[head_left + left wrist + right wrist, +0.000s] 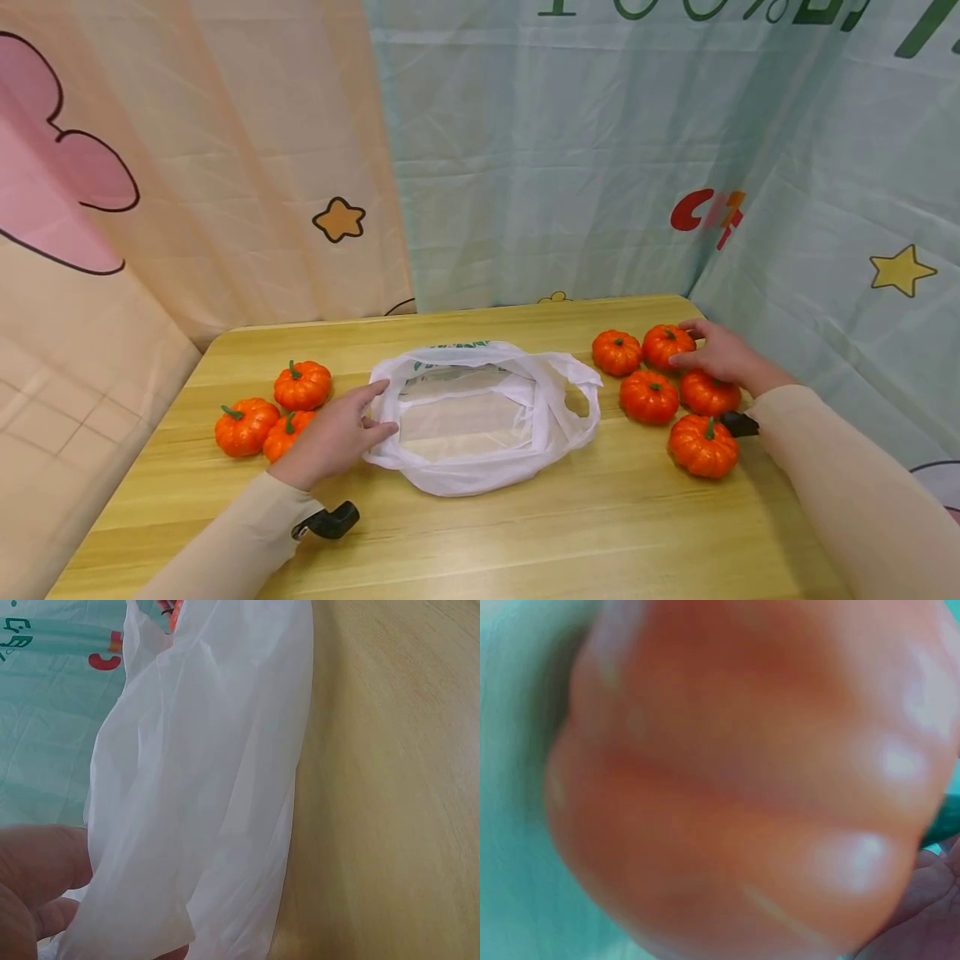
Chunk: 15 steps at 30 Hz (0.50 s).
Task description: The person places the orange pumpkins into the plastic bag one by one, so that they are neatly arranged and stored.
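A white plastic bag (480,479) lies with its mouth spread, a looped handle on its right side. My left hand (341,433) holds the bag's left edge between thumb and fingers; in the left wrist view the bag's side (202,772) partly hides the fingers (45,862). At the back right, my right hand (723,358) grips the side of a small orange pumpkin (663,344), thumb and fingers spread round it. Close to the right wrist camera, an orange pumpkin (735,795) fills most of the view, with part of the palm behind it.
More pumpkins stand near the right hand: one at back (617,352), one in front (648,397), one under the wrist (708,392) and one nearest (702,447). Three pumpkins (246,427) cluster left of the bag. Printed curtains (540,167) hang behind the wooden table (525,550).
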Each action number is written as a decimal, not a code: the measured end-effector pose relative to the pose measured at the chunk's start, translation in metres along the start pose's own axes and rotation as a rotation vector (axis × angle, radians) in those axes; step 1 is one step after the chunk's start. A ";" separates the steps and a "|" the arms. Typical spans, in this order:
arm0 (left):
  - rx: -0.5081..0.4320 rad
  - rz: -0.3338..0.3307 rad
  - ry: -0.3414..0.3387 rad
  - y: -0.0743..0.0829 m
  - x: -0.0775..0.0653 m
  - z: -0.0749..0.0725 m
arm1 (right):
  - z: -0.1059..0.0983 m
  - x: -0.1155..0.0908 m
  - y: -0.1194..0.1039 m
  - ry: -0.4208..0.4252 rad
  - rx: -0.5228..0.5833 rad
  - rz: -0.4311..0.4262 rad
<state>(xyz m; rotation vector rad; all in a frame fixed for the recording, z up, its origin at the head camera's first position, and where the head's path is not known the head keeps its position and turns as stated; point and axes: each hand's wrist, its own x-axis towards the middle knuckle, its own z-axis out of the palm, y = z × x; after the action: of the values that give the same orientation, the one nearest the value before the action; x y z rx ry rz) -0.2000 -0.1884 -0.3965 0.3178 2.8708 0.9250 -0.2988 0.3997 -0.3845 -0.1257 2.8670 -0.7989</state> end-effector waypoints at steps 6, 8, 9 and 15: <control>-0.010 0.008 0.005 -0.001 0.001 0.000 | -0.006 0.001 -0.004 0.042 0.033 -0.009; -0.009 0.006 0.005 -0.001 0.001 0.000 | -0.008 0.001 -0.009 0.052 0.045 -0.014; -0.008 0.005 0.005 -0.001 0.001 0.000 | -0.009 0.001 -0.011 0.058 0.049 -0.016; -0.012 -0.006 0.003 -0.002 0.002 0.000 | -0.014 0.001 -0.035 0.062 0.084 -0.059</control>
<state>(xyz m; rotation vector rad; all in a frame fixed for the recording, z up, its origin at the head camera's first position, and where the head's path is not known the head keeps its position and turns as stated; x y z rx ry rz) -0.2017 -0.1891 -0.3978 0.3063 2.8660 0.9417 -0.3013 0.3769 -0.3549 -0.1791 2.8941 -0.9489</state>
